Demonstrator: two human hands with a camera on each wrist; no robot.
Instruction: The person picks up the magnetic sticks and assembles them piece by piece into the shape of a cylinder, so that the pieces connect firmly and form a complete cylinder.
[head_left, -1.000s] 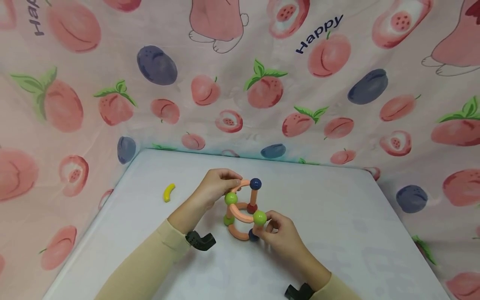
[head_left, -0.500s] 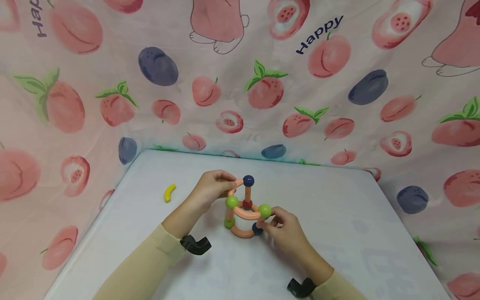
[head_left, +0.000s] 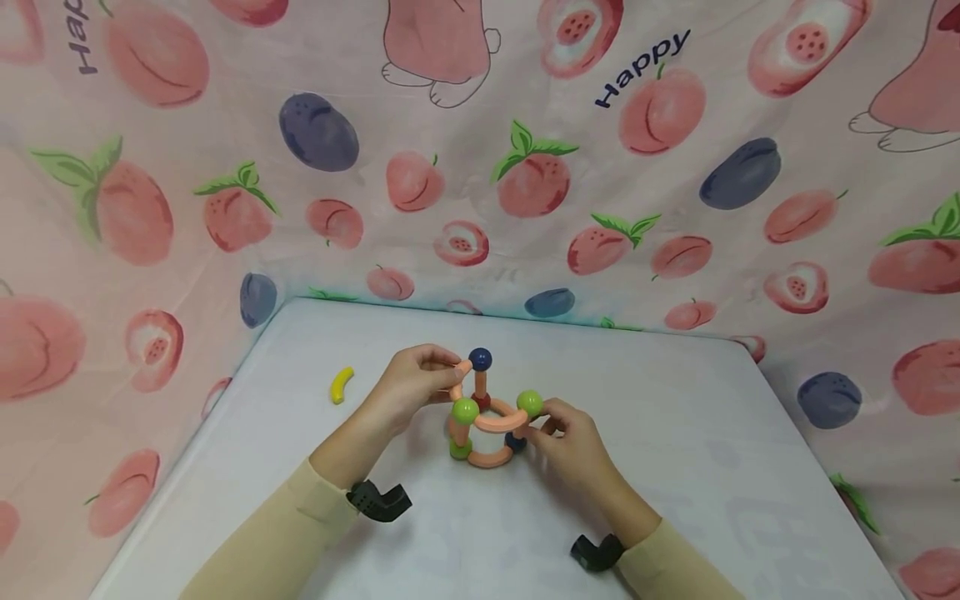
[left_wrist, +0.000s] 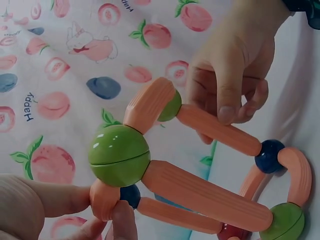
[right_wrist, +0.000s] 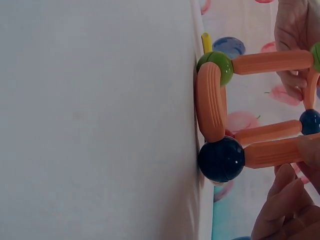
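Observation:
A small open frame of orange sticks (head_left: 501, 424) and coloured balls stands on the white table, curved sticks above and below, straight uprights between. Its top shows a green ball (head_left: 465, 411) at left, another green ball (head_left: 529, 404) at right and a dark blue ball (head_left: 481, 359) at the back. Between thumb and fingers, my left hand (head_left: 408, 387) pinches the upper curved stick (left_wrist: 105, 199) joining the left green and blue balls. My right hand (head_left: 567, 442) pinches the upright stick (right_wrist: 267, 153) under the right green ball, above a lower dark blue ball (right_wrist: 221, 159).
A short curved yellow stick (head_left: 341, 385) lies on the table (head_left: 675, 467), left of the left hand. Fruit-printed cloth (head_left: 465, 200) hangs behind the table and along its sides. Black wrist devices (head_left: 380, 502) sit on both forearms.
The frame has turned counterclockwise as seen from above: its back blue ball shifted left and the right green ball went farther back. Both hands kept their pinch and moved with it.

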